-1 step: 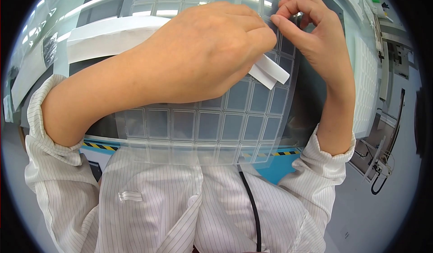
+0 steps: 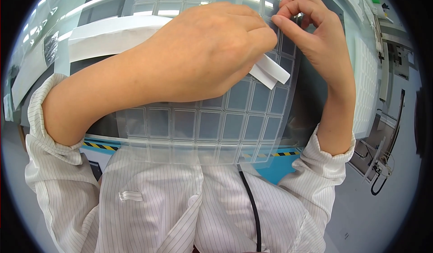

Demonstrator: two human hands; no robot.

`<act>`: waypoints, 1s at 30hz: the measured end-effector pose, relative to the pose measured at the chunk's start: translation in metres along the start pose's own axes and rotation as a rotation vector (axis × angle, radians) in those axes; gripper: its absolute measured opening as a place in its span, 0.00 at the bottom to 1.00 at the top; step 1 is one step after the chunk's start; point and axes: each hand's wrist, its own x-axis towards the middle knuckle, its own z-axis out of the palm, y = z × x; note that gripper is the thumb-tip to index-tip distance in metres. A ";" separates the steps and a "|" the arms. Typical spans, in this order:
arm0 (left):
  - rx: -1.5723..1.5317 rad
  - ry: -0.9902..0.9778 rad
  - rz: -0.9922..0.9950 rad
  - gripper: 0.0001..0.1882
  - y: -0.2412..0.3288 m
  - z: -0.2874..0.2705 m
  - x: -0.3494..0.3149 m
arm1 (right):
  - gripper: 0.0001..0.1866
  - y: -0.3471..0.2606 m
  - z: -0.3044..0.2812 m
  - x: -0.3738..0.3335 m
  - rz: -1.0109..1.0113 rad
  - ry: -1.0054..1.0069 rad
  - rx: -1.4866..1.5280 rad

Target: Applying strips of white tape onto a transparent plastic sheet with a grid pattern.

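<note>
My left hand (image 2: 216,50) reaches across a clear plastic tray (image 2: 232,100) with rows of square compartments. Its fingers are curled and mostly hidden beneath the palm. A folded white paper strip (image 2: 269,71) sticks out from under that hand, apparently gripped in it. Close to the left knuckles, over the tray's far right part, my right hand (image 2: 318,34) has thumb and forefinger brought together. Whatever lies in that pinch is too small or too hidden to make out. A longer white paper (image 2: 110,39) runs under my left forearm; whether it joins the strip cannot be seen.
The tray's near edge overhangs the dark work surface (image 2: 306,104) toward my body. Yellow-black tape (image 2: 101,145) lines the table's front edge. Another white gridded tray (image 2: 364,88) stands at the right. Papers and clear film (image 2: 49,48) lie at the far left.
</note>
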 end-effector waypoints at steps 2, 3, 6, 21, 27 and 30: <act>0.000 0.078 0.040 0.06 -0.002 0.007 0.001 | 0.07 0.007 -0.001 -0.003 -0.015 -0.013 0.143; 0.000 0.152 0.078 0.05 -0.003 0.009 0.001 | 0.07 0.009 -0.001 -0.003 -0.029 -0.027 0.290; -0.019 0.147 0.079 0.05 -0.003 0.010 0.000 | 0.08 0.010 -0.002 -0.005 -0.009 -0.065 0.323; -0.052 0.025 0.036 0.08 -0.004 -0.003 0.000 | 0.08 0.010 0.019 0.001 -0.246 0.132 0.007; -0.086 -0.008 -0.090 0.05 -0.001 -0.035 0.006 | 0.06 -0.012 0.008 -0.005 -0.016 0.097 0.451; 0.241 0.491 0.477 0.05 -0.030 -0.013 0.008 | 0.07 -0.039 0.007 -0.016 0.044 -0.019 0.511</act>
